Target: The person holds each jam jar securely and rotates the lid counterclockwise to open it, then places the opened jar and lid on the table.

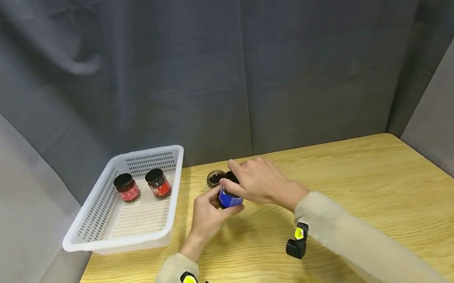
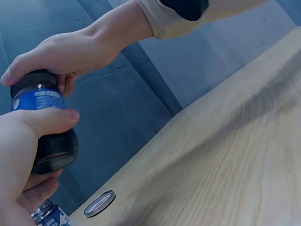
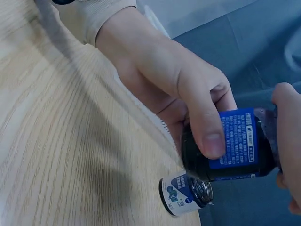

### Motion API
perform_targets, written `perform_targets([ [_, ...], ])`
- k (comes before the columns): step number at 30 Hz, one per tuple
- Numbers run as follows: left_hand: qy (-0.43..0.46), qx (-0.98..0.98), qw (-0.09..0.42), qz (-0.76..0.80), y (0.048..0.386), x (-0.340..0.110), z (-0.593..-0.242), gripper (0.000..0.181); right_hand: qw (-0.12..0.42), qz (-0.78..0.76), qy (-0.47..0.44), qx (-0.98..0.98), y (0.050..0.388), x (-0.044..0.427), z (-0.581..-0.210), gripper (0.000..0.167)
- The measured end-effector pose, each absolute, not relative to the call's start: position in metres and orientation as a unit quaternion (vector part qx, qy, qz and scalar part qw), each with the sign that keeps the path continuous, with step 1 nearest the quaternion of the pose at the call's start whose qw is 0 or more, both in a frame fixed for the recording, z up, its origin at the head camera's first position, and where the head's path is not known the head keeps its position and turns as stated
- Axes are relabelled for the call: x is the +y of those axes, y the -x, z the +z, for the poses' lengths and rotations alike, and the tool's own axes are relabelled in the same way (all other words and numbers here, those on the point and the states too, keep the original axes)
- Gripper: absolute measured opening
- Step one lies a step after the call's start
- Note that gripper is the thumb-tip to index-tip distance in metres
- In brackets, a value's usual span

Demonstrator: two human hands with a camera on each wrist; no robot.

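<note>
The left hand (image 1: 206,218) has its fingers wrapped round the blue-labelled jar (image 1: 229,199), parted just as wide as the glass, with the thumb laid across the label on one side and the other fingers curled behind. The right hand (image 1: 264,182) comes over from the other side and grasps the black lid (image 2: 40,77) of that same jar, its thumb on one side and fingers bent round the rim; the tips on the far side are hard to make out from here. The jar is held up off the counter (image 1: 367,190), tilted, left of the middle and not far from the counter's far edge. Just behind it, nearer that edge, stands an uncapped jar (image 3: 181,193) with a white and blue label showing blueberries, its glass mouth bare. A loose lid (image 2: 99,204) lies flat on the wood near it, apart from both hands. Over at the counter's far left corner sits a white plastic basket (image 1: 115,242), and inside it, well apart from the fingers, two jars stand side by side with a gap between: a pink-labelled jar (image 1: 129,193) on the left and a red-labelled jar (image 1: 161,188) on the right, both capped in black
</note>
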State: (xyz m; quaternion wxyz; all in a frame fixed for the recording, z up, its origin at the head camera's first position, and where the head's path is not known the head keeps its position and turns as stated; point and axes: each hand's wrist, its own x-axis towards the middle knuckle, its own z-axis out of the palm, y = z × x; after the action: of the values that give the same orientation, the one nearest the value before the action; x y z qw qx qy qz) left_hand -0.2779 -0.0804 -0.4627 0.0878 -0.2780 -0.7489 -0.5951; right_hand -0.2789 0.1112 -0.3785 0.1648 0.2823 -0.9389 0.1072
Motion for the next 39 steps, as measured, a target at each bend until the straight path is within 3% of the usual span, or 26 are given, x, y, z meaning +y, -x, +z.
perform_targets([
  [7,0.293,-0.743,0.039,-0.601,0.267,-0.086,-0.441,0.055,0.172,0.133,-0.319,-0.923,0.283,0.112,-0.382,0.036],
  [19,0.319,-0.697,-0.018,-0.641,0.292,-0.089,-0.467,0.049,0.199,0.134,-0.388,-0.890,0.287,0.114,-0.375,0.033],
  [24,0.316,-0.702,-0.015,-0.638,0.293,-0.090,-0.467,0.048,0.189,0.119,-0.396,-0.891,0.287,0.115,-0.373,0.034],
  [31,0.292,-0.702,-0.021,-0.649,0.293,-0.093,-0.468,0.055,0.132,0.127,-0.375,-0.909,0.283,0.115,-0.370,0.037],
  [39,0.271,-0.707,-0.007,-0.653,0.293,-0.094,-0.467,0.061,0.113,0.165,-0.360,-0.911,0.282,0.116,-0.366,0.050],
])
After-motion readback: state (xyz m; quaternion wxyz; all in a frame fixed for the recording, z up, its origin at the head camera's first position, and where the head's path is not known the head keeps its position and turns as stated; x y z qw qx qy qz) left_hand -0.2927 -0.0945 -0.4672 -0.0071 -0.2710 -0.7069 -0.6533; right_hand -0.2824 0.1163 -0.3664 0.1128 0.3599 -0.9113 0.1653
